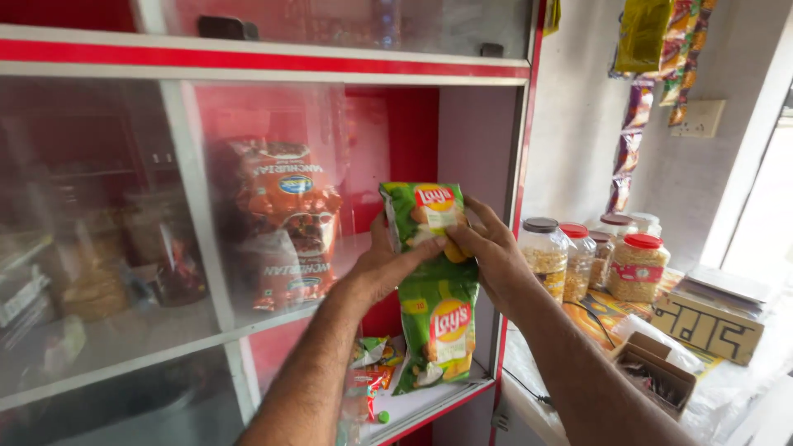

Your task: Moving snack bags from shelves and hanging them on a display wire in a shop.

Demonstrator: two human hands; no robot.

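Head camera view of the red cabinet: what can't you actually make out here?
- Orange snack bags: hazed by the cabinet's cloudy sliding glass panel.
- Strip of green crisp packets: its middle is covered by the left hand and right hand.
- Hanging sachet strips: cut off by the top edge.
- Open cardboard box: contents too dark to make out.

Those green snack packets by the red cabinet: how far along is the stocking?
Partly done, it seems. A few small packets already lie on the lower shelf, and orange bags sit behind the glass. In hand: the left hand and right hand both grip a hanging strip of green packets at the open cabinet. Left: that strip is not yet set down.
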